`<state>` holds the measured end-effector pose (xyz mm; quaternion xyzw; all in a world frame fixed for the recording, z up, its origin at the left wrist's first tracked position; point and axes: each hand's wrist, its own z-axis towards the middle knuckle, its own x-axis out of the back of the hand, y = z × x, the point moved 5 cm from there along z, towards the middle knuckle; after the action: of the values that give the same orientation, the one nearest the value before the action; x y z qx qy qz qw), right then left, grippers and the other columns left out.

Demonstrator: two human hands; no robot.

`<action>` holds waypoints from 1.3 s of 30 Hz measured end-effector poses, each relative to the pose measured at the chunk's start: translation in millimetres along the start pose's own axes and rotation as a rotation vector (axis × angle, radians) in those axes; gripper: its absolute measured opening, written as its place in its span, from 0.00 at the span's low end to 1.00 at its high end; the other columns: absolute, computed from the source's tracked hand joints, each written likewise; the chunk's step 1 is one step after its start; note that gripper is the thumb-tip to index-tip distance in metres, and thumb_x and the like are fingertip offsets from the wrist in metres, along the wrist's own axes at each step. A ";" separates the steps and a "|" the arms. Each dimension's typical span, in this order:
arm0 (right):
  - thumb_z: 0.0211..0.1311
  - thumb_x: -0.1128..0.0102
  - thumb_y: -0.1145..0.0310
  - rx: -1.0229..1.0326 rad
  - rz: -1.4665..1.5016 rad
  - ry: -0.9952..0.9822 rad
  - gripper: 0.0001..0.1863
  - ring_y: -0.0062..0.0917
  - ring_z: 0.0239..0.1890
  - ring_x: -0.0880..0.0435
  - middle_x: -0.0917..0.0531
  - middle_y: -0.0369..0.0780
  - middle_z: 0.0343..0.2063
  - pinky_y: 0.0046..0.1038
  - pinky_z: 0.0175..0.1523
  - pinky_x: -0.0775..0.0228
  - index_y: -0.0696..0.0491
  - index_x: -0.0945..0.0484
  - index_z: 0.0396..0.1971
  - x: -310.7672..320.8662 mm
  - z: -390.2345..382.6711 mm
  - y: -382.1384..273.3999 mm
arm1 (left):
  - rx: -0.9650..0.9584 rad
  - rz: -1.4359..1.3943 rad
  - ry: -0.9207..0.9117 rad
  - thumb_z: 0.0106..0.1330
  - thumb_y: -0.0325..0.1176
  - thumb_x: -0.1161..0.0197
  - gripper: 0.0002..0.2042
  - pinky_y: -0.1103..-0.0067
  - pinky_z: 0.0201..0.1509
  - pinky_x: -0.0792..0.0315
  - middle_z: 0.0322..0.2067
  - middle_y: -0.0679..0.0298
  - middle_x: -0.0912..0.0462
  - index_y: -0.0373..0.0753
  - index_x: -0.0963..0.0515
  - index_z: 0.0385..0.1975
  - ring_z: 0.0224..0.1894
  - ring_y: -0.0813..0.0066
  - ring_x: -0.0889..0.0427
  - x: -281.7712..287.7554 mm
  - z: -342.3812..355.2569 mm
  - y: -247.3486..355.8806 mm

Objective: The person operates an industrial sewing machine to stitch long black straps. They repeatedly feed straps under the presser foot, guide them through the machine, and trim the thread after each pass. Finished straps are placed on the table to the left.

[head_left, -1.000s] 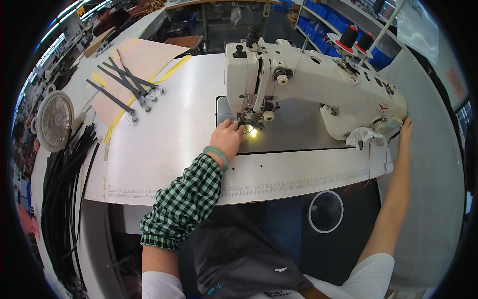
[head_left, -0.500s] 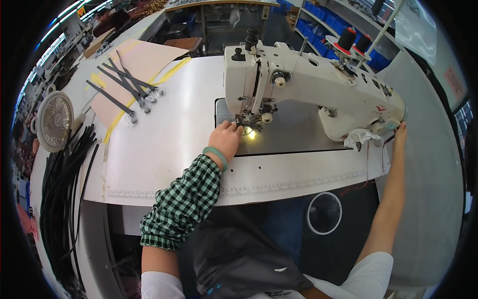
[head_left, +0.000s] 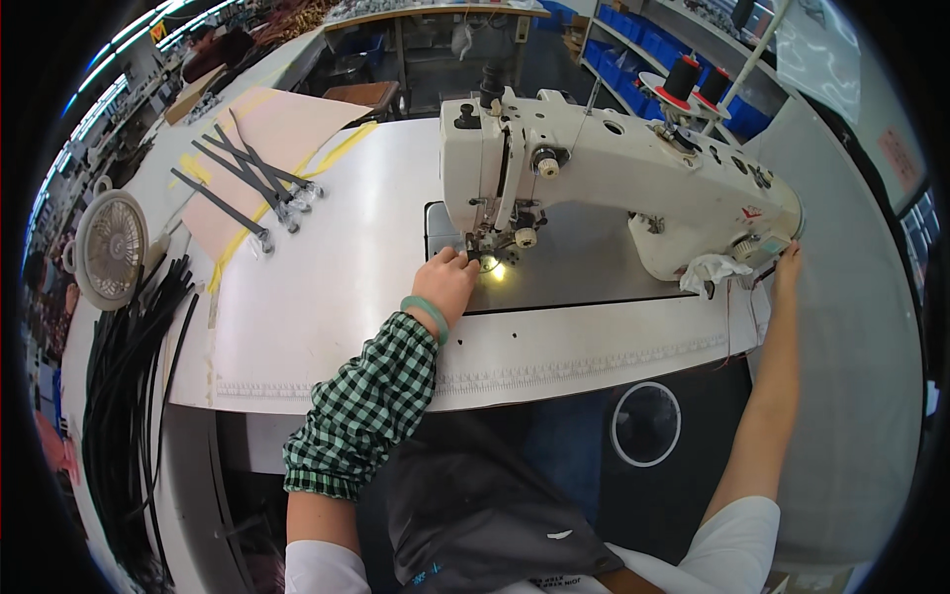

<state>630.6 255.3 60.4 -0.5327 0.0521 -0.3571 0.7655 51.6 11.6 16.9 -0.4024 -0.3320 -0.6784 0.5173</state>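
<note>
A white industrial sewing machine point(head_left: 604, 168) stands on the table, its small lamp lit beside the needle. My left hand point(head_left: 445, 284), below a green bangle and a checked sleeve cover, is at the presser foot point(head_left: 475, 244). Its fingers are pinched together there; whatever lies between them is too small and dark to make out. At the machine's right end, my right hand point(head_left: 788, 265) reaches up to the handwheel point(head_left: 799, 216). The fingers rest against the wheel's lower edge and are partly hidden.
Several dark strips with metal ends point(head_left: 242, 183) lie on pink sheets point(head_left: 277, 119) at the left. Long black strips point(head_left: 124, 396) hang over the table's left edge beside a round basket point(head_left: 111, 247). Black thread cones point(head_left: 683, 76) stand behind the machine; a white cloth point(head_left: 714, 269) is tucked under it.
The whole view has shifted slightly. Both hands keep their places, the left at the presser foot and the right at the handwheel, with the right fingers a little lower on it.
</note>
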 end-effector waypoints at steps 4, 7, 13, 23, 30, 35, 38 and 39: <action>0.63 0.64 0.52 0.002 -0.030 0.081 0.25 0.28 0.40 0.28 0.25 0.44 0.37 0.27 0.46 0.39 0.60 0.31 0.41 13.5 4.6 -10.6 | -0.030 -0.011 0.091 0.51 0.27 0.47 0.03 0.80 0.39 0.30 0.25 0.64 0.25 0.38 0.27 0.24 0.35 0.70 0.28 1.5 -1.0 3.6; 0.62 0.64 0.51 0.084 -0.170 0.027 0.26 0.29 0.41 0.28 0.25 0.44 0.37 0.28 0.46 0.39 0.61 0.32 0.42 14.7 15.2 -42.2 | 0.010 0.001 0.010 0.50 0.27 0.46 0.07 0.79 0.39 0.29 0.30 0.65 0.24 0.38 0.27 0.30 0.38 0.70 0.27 1.6 -2.2 2.5; 0.62 0.64 0.51 0.019 -0.190 -0.017 0.26 0.30 0.42 0.28 0.26 0.45 0.39 0.29 0.47 0.39 0.61 0.32 0.43 10.5 18.8 -48.2 | 0.031 0.043 -0.001 0.51 0.27 0.48 0.06 0.80 0.40 0.29 0.30 0.64 0.25 0.37 0.27 0.29 0.39 0.69 0.28 1.9 0.8 3.2; 0.64 0.67 0.52 0.108 0.236 0.122 0.26 0.29 0.43 0.28 0.25 0.45 0.38 0.29 0.46 0.38 0.62 0.32 0.40 1.0 1.1 -3.6 | 0.091 0.070 -0.080 0.49 0.25 0.47 0.11 0.80 0.38 0.29 0.31 0.66 0.25 0.39 0.27 0.35 0.39 0.71 0.28 8.6 -0.7 1.9; 0.61 0.66 0.49 0.276 -0.397 0.111 0.28 0.38 0.42 0.26 0.24 0.49 0.37 0.32 0.47 0.37 0.60 0.31 0.42 38.0 58.4 -15.7 | -0.038 0.103 -0.018 0.51 0.27 0.47 0.12 0.78 0.37 0.32 0.27 0.65 0.28 0.40 0.27 0.36 0.35 0.70 0.29 9.2 5.5 -1.7; 0.59 0.66 0.45 0.171 -0.592 -0.148 0.30 0.40 0.42 0.26 0.24 0.49 0.38 0.35 0.46 0.38 0.58 0.31 0.44 -2.9 95.1 -36.1 | 0.192 0.282 -0.060 0.53 0.29 0.49 0.12 0.77 0.39 0.34 0.29 0.63 0.28 0.39 0.28 0.37 0.35 0.69 0.29 10.8 8.2 -48.8; 0.59 0.65 0.46 0.192 -0.571 0.013 0.31 0.41 0.41 0.26 0.24 0.50 0.37 0.35 0.47 0.39 0.61 0.30 0.42 36.7 114.2 -10.6 | 0.220 0.203 0.050 0.57 0.31 0.51 0.07 0.75 0.38 0.34 0.29 0.61 0.27 0.38 0.26 0.29 0.36 0.67 0.29 -2.5 27.8 -47.4; 0.59 0.64 0.46 0.313 -0.338 0.106 0.30 0.39 0.39 0.27 0.25 0.49 0.35 0.34 0.46 0.39 0.61 0.30 0.40 40.6 100.0 1.3 | 0.215 0.200 0.050 0.58 0.31 0.52 0.08 0.74 0.37 0.33 0.28 0.61 0.27 0.37 0.25 0.27 0.36 0.67 0.28 -2.3 29.9 -44.0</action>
<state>707.3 308.9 114.2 -0.3890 -0.0538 -0.5115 0.7643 15.4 49.3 26.9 -0.3587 -0.3479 -0.5938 0.6306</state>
